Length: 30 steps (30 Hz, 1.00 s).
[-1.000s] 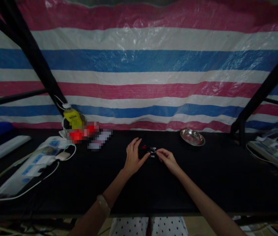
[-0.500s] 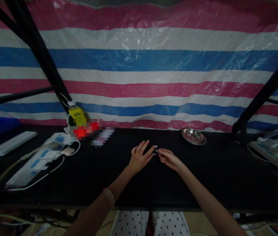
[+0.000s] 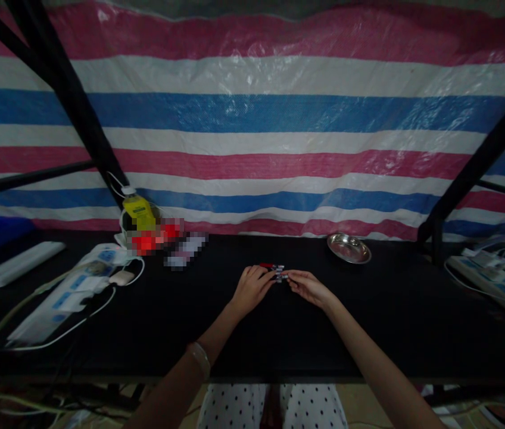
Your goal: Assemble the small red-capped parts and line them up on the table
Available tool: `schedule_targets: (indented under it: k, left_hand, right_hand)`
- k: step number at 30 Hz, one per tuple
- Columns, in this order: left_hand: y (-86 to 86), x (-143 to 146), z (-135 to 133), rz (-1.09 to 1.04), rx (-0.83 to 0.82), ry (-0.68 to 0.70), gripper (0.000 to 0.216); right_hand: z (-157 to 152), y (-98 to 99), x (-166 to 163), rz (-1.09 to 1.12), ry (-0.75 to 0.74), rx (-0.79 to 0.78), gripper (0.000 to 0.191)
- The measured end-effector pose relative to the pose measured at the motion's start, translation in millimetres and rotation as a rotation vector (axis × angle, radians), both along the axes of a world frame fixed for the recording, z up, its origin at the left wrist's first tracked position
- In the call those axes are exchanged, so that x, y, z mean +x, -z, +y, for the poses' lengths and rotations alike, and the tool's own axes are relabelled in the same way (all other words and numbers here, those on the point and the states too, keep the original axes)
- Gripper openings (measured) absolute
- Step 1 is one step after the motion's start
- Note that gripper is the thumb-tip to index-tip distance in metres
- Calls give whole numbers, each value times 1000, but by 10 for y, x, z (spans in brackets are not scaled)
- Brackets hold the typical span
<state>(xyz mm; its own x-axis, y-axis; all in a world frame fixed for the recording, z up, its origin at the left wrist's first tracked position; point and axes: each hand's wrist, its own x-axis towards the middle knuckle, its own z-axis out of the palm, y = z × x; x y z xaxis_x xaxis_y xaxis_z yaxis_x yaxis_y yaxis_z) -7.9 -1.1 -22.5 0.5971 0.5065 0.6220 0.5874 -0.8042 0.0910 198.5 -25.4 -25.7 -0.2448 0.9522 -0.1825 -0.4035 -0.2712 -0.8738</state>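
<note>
On the black table top, several small shiny silver pieces (image 3: 281, 278) lie between my two hands. My left hand (image 3: 252, 288) rests palm down with its fingers drawn together and bent over a slim red piece with a silver end (image 3: 269, 266). Part of that piece is hidden by the fingers. My right hand (image 3: 309, 287) comes in from the right, thumb and fingertips pinched on a small silver piece (image 3: 284, 276). The pieces are too small and dim to name their exact kind. The fingertips of both hands are close together.
A round metal dish (image 3: 349, 248) stands at the back right. To the left are a power strip (image 3: 67, 292) with cables, a yellow bottle (image 3: 140, 211) and blurred red items (image 3: 156, 237). Another power strip (image 3: 496, 277) lies far right. Striped sheeting (image 3: 279, 143) hangs behind.
My left hand's spread fingers have come together and bent down, and the red piece now shows beyond them. The right hand keeps its pinch in nearly the same place.
</note>
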Motion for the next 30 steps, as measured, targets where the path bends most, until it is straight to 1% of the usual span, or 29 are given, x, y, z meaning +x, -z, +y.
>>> schedule_targets:
  k: [5, 8, 12, 17, 20, 22, 24, 27, 28, 30]
  left_hand:
    - [-15, 11, -9, -31, -39, -21, 24]
    - [-24, 13, -22, -12, -47, -26, 24]
    - [-22, 12, -26, 20, -19, -20, 24]
    - [-20, 1, -32, 8, 38, -30, 25]
    - [-23, -4, -42, -33, 41, -55, 23]
    - [-24, -5, -48, -62, 1, -45, 21]
    - [-25, -5, -51, -62, -49, -4, 19]
    - [-34, -2, -55, -31, -107, 53, 18]
    - [-39, -1, -57, -21, -124, 65, 17]
    - [-50, 2, -60, 3, -155, 83, 17]
  right_hand:
    - [21, 25, 43, 22, 3, 8, 27]
    - [19, 40, 50, 14, 7, 22, 26]
    - [-17, 26, 43, -14, -3, 6, 28]
    - [-28, 30, 40, -25, 30, 12, 31]
    - [14, 69, 72, -24, 87, 30, 30]
    - [59, 106, 114, -45, 188, 56, 33]
    - [106, 146, 168, -151, 352, 121, 34]
    - [152, 199, 238, -472, 621, 330, 26]
    - [158, 213, 253, -589, 663, 410, 23]
    - [159, 236, 268, -786, 649, 533, 20]
